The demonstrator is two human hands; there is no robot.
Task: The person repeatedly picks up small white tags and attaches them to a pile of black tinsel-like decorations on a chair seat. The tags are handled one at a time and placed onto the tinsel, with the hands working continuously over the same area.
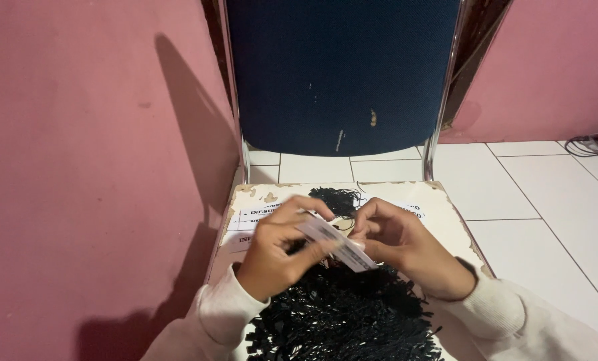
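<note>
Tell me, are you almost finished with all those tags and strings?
Hard to say what is done: no finished pile shows clearly. In hand now, the left hand and right hand hold one white paper tag between their fingers. A few more white tags lie on the worn chair seat. A big heap of black strings sits below the hands, so plenty seems left.

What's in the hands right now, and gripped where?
A small white paper tag, pinched between both hands: left hand grips its upper-left end, right hand its lower-right end. Black strings lie heaped beneath.
</note>
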